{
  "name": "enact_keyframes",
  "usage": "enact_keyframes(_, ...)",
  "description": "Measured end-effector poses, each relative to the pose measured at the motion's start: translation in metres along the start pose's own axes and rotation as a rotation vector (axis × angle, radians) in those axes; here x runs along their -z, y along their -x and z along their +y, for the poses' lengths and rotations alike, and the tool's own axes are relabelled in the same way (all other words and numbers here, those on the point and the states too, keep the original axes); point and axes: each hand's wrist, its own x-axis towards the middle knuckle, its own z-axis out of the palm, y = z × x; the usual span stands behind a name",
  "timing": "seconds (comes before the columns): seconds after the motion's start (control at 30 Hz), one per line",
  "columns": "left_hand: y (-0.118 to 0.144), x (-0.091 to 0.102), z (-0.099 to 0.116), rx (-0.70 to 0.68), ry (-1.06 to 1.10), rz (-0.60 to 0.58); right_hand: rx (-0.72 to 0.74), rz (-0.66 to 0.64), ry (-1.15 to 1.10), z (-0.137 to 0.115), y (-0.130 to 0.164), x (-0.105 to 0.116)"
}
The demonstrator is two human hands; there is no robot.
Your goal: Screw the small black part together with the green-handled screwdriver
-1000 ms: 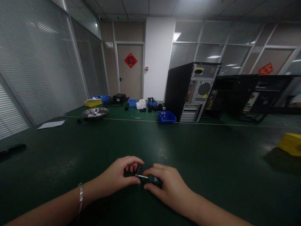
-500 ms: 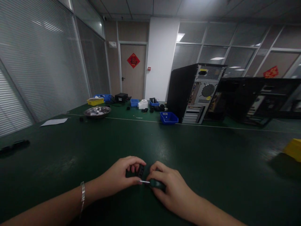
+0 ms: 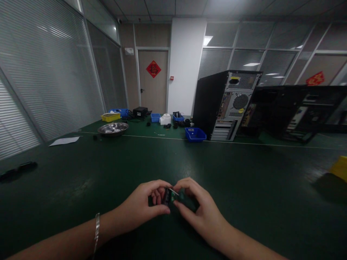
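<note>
My left hand (image 3: 146, 202) grips a small black part (image 3: 166, 197) between thumb and fingers, just above the green tabletop. Some green shows at the part's right side; its exact kind is not clear. My right hand (image 3: 204, 207) is curled around a screwdriver (image 3: 175, 192) with a thin metal shaft and a dark green handle. The shaft slants up and left, its tip at the top of the black part; whether it touches cannot be made out. The handle is partly hidden by the right fingers and blends with the table.
Across the green table (image 3: 130, 162) stand a blue bin (image 3: 195, 135), a metal bowl (image 3: 112, 130) and a tall computer case (image 3: 211, 104). A white paper (image 3: 64, 141) and dark items (image 3: 27, 166) lie left. A yellow bin (image 3: 340, 168) is at the right edge.
The screwdriver has turned from nearly level to slanting, its tip moving up to the top of the black part. Both hands have shifted slightly right, and the right fingers have opened wider around the handle.
</note>
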Motion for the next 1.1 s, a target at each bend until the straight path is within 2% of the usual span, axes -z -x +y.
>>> enact_keyframes(0.37, 0.0029, -0.0095, 0.0022, 0.061, 0.162, -0.016, 0.023, -0.022, -0.072, -0.0012, 0.0014, -0.0031)
enact_keyframes(0.57, 0.0031, -0.0098, 0.0018, 0.07, 0.175, -0.003, 0.041, -0.008, -0.093, -0.0019, 0.0023, -0.0037)
enact_keyframes(0.73, 0.0043, -0.0111, 0.0003, 0.044, 0.161, -0.033, 0.047, -0.056, -0.088, -0.0048, 0.0021, -0.0043)
enact_keyframes(0.9, 0.0051, -0.0115, 0.0032, 0.013, 0.138, 0.002, 0.076, -0.067, -0.077, -0.0078, 0.0032, -0.0039)
enact_keyframes(1.1, 0.0062, -0.0099, 0.0075, 0.016, 0.103, -0.011, 0.078, -0.032, -0.022, -0.0071, 0.0057, -0.0018)
